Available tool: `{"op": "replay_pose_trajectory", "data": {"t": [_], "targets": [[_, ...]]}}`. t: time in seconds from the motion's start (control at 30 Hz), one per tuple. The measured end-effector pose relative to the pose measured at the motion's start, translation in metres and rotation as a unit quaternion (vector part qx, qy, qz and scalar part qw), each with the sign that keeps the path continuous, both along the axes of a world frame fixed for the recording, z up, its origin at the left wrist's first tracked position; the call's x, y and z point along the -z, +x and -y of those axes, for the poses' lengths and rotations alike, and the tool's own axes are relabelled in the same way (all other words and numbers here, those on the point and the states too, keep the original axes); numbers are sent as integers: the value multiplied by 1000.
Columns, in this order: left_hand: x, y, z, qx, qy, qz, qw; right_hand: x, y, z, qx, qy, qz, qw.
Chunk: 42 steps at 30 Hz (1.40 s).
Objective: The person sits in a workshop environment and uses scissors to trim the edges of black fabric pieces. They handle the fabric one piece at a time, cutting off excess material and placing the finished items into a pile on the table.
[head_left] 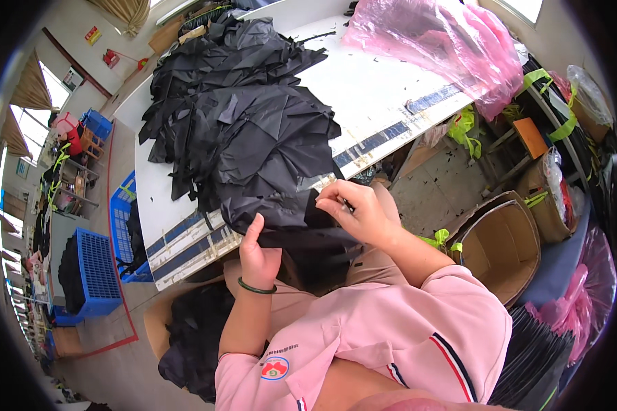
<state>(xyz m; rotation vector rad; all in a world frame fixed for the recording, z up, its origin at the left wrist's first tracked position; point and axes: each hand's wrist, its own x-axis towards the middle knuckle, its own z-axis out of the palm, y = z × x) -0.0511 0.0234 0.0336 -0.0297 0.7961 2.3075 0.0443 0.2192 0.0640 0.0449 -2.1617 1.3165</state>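
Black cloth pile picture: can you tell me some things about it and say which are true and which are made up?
1. Both hands touch a piece of black fabric at the table's near edge. True: the left hand and the right hand are both on it.
2. The big plastic bag on the table is green. False: it is pink.
3. The left wrist wears a dark green bangle. True.
4. The crates on the floor are red. False: they are blue.
5. The table top is white. True.
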Motion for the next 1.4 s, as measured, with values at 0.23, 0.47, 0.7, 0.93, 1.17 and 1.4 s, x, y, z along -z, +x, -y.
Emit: {"op": "replay_pose_trajectory", "data": {"t": [0.23, 0.47, 0.7, 0.93, 1.17, 1.4], "targets": [[-7, -2, 14, -52, 12, -45, 998, 50, -20, 10, -143, -157, 155, 965], [-1, 5, 14, -89, -31, -90, 991, 41, -32, 26, -182, -164, 168, 955], [15, 10, 26, -133, -129, -232, 955, 22, -35, 29, -146, -329, 174, 917], [56, -8, 70, -226, -208, -157, 939, 19, -29, 12, -132, -215, 132, 959], [-30, -1, 47, -182, -356, -729, 555, 12, -28, 22, -176, -38, 119, 977], [-24, 7, 34, 79, -338, -503, 791, 6, -16, 32, -156, -6, 92, 983]]}}
